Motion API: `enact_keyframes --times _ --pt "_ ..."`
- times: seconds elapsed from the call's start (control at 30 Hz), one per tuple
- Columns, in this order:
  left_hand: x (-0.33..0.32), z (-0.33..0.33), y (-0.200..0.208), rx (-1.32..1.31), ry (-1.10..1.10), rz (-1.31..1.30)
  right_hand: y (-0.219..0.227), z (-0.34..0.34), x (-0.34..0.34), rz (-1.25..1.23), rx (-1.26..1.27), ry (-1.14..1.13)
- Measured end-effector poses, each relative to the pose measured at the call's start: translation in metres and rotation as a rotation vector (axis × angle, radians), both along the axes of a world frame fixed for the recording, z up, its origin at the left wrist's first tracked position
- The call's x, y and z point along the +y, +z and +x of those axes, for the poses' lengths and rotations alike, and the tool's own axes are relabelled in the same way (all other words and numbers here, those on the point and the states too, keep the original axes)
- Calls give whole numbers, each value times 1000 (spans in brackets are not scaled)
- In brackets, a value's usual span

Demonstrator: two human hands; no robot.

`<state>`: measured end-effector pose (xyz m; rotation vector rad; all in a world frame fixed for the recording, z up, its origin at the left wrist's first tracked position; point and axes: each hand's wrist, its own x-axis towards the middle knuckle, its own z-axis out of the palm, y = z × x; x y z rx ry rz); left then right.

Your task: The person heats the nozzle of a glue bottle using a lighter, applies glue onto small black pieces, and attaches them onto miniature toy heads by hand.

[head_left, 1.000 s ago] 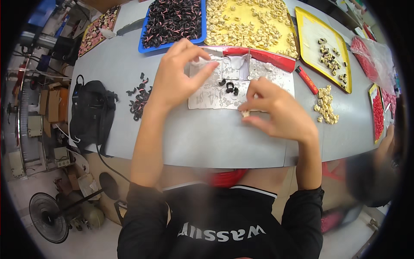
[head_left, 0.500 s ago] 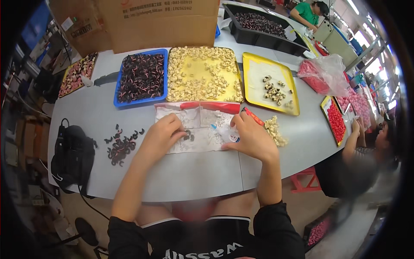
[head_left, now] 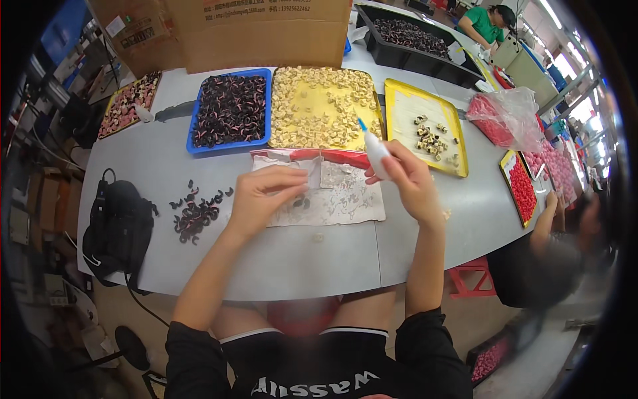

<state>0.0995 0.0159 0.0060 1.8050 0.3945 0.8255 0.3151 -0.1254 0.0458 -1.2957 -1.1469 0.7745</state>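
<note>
My right hand (head_left: pixel 413 186) holds a small white squeeze bottle (head_left: pixel 375 153) above the right side of a stained white sheet (head_left: pixel 352 203). The bottle's blue nozzle points up and away from me. Over the sheet's left side is my left hand (head_left: pixel 262 199), its thumb and fingers apart with nothing visible between them. Beside those fingertips, a few small dark curved pieces (head_left: pixel 301 201) lie on the sheet. To the left of this hand is a loose pile of black and pink curved pieces (head_left: pixel 197 216). One small pale piece (head_left: pixel 318 237) rests on the table before the sheet.
Behind the sheet stand a blue tray (head_left: pixel 267 110) of dark curved pieces, a yellow tray (head_left: pixel 307 93) of cream pieces and another yellow tray (head_left: pixel 399 126) with several cubes. A black bag (head_left: pixel 118 229) lies left. Co-workers (head_left: pixel 480 25) sit at the far right and right.
My right hand has lifted the bottle off the sheet and turned its nozzle upward. My left fingers have risen and parted from the dark pieces. The whole view has shifted slightly.
</note>
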Motion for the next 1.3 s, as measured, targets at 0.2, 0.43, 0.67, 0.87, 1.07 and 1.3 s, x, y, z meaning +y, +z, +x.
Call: enact_keyframes --times 0.2,0.43,0.67,0.87,1.07,1.3 --pt "-11 2 -9 -34 -103 150 -20 2 9 174 499 34" --pt "-32 13 -14 -181 19 347 -24 -10 13 288 700 22" --pt "-34 12 -19 -240 87 344 -23 -31 18 159 512 19" --pt "-35 11 -20 -270 112 365 -25 -39 18 109 482 18" --pt "-34 11 -19 -262 113 364 -24 -38 18 104 442 -1" --pt "-35 11 -21 -275 111 369 -23 -39 17 94 449 -1"
